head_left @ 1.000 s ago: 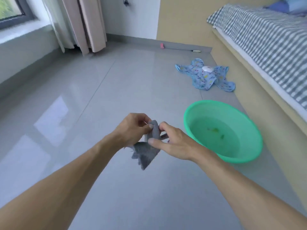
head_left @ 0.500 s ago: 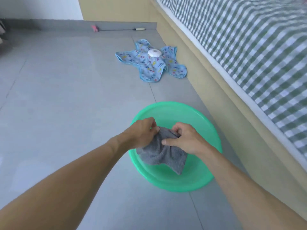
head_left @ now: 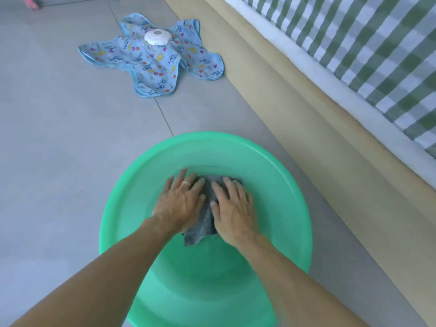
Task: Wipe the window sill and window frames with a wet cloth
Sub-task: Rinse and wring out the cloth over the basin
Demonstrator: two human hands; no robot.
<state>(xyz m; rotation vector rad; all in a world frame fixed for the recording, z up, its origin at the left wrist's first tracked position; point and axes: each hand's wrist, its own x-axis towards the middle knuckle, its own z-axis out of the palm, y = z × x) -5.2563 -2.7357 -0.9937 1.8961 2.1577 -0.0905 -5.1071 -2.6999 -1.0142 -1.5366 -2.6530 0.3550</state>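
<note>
A grey cloth [head_left: 207, 215] lies flat inside the green plastic basin [head_left: 141, 175] on the floor. My left hand [head_left: 180, 204] presses down on the cloth's left part with straight spread fingers; a ring shows on one finger. My right hand [head_left: 232, 206] presses on the right part, fingers also straight. Most of the cloth is hidden under both hands; only a strip between them and its corners show. No window or sill is in view.
A blue patterned cloth [head_left: 153, 60] with a white round object [head_left: 157, 37] on it lies on the grey tiled floor beyond the basin. A bed with a yellow base [head_left: 306, 109] and a striped cover [head_left: 368, 43] runs along the right.
My view dropped from the room to the basin. Both hands, which gripped the hanging cloth above the basin, have lowered it inside and now lie flat on it.
</note>
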